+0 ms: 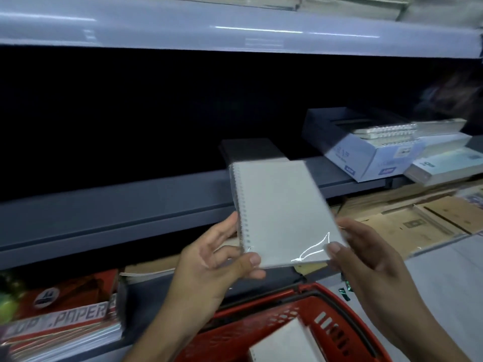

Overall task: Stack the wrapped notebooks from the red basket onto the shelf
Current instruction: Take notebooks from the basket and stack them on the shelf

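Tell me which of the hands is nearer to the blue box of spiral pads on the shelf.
Right. The right hand is below and slightly left of the blue box; the left hand grips the wrapped notebook farther left.

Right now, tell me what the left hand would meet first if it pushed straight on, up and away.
Probably the grey shelf edge just beyond the left hand, which grips the wrapped notebook; depth is unclear.

red packs, lower shelf, left end: "PAPER" in pale capitals along the front band; letters before it blurred
round emblem on the same packs: unreadable
blue-white box, middle shelf, right end: small dark label and faint print, too blurred to read
flat cartons, right: dark stamp, illegible
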`<state>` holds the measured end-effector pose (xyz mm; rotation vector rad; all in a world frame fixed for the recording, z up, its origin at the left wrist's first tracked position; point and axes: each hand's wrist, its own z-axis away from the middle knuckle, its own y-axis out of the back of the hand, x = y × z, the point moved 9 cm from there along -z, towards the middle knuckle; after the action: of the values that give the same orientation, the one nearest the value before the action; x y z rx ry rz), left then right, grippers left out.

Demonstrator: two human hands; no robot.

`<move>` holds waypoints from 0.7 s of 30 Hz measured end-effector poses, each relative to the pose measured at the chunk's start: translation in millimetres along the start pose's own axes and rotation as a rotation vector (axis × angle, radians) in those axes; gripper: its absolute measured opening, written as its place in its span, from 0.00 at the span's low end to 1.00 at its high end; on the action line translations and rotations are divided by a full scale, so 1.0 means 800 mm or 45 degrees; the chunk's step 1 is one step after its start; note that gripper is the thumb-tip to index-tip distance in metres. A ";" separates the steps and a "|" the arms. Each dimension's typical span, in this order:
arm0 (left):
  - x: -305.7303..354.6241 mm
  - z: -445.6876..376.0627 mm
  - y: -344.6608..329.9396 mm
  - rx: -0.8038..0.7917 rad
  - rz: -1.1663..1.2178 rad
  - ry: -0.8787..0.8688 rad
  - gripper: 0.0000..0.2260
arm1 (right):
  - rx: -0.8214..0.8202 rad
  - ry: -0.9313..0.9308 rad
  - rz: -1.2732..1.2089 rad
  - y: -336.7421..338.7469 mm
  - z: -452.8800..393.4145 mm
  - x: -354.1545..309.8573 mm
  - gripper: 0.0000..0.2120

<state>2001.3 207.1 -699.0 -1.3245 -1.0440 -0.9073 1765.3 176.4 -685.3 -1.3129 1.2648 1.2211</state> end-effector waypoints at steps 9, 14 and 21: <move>0.028 -0.115 0.014 0.247 -0.263 -0.022 0.31 | -0.039 0.160 0.211 -0.020 -0.143 -0.013 0.13; 0.027 -0.175 0.018 0.355 -0.508 -0.062 0.31 | 0.005 0.118 0.481 -0.026 -0.227 0.002 0.16; 0.023 -0.174 0.019 0.379 -0.704 -0.158 0.32 | -0.071 -0.022 0.574 -0.016 -0.229 0.026 0.27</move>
<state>2031.4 70.2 -680.8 -0.8607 -1.6197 -1.0280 1788.8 -6.9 -689.0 -1.0827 1.5775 1.5824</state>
